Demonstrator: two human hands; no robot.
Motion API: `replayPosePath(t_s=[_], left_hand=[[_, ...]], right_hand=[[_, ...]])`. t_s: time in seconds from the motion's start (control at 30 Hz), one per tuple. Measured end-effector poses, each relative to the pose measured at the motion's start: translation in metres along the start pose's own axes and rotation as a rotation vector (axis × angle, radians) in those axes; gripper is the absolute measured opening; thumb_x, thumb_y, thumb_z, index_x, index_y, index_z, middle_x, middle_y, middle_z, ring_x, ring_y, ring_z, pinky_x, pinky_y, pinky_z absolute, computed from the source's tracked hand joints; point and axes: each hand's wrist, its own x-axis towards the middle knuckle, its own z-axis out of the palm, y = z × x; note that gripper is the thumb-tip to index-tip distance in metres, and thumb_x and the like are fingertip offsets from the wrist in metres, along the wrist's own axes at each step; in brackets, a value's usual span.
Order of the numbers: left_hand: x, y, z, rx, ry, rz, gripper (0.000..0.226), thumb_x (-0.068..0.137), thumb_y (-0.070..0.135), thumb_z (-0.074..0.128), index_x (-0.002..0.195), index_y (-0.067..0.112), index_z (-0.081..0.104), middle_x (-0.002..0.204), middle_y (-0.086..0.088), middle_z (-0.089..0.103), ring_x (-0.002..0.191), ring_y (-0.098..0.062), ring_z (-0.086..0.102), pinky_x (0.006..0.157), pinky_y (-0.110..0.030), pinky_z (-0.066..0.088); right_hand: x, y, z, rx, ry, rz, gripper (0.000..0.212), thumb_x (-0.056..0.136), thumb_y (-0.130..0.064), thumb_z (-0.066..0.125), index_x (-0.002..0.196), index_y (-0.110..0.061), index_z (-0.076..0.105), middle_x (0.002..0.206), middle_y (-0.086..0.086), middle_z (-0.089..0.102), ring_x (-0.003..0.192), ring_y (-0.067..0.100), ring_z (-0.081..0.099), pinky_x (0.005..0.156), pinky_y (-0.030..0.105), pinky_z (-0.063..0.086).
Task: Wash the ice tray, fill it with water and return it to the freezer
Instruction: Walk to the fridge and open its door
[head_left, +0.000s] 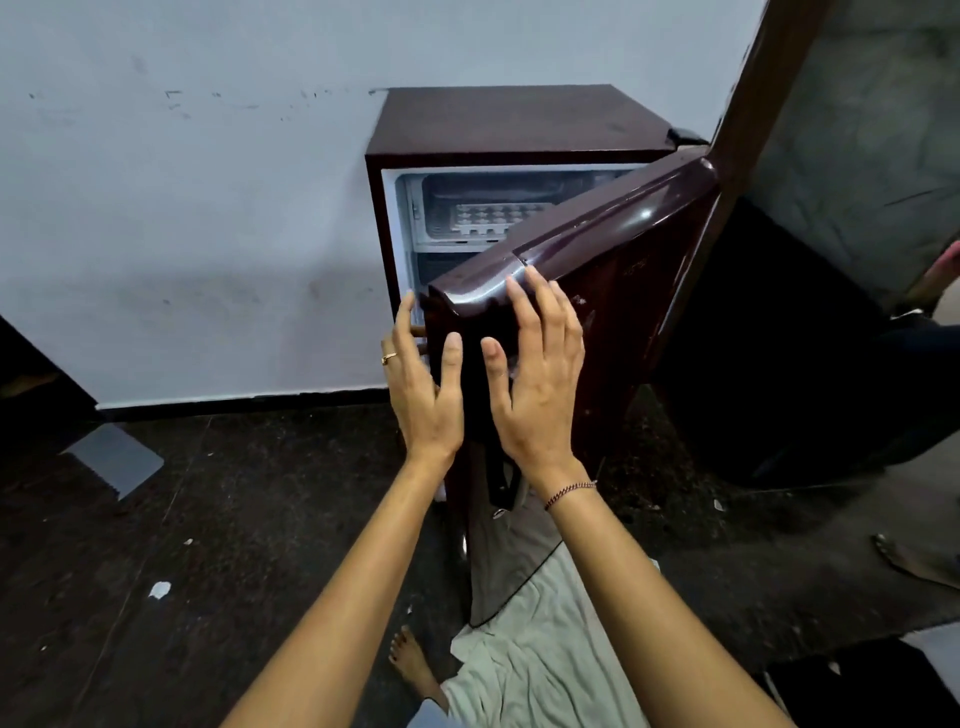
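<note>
Right hand rests on door half-covering ice tray.

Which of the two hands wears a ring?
The left hand, holding the edge of the fridge door; the right hand lies flat on it and shows only a wrist bracelet.

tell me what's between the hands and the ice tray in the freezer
The half-open fridge door, seen in the head view: left hand holds its edge, right hand rests flat on it, and its top hides part of the ice tray.
</note>
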Motion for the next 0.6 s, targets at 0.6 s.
replayPosePath(t_s=[0.6], left_hand=[[-0.047,0.082,0.055,-0.337,-0.299,0.227,0.019,0.087,0.026,0.053,0.072,0.015,0.057,0.112,-0.003,0.058,0.115,-0.017,0.052,0.097,-0.037,0.044]], right_hand=[[-0.013,0.01,-0.131,-0.194,0.229,0.05,0.028,0.088,-0.037,0.059,0.087,-0.009,0.06,0.107,0.005,0.062,0.105,0.017,0.054,0.088,0.037,0.048]])
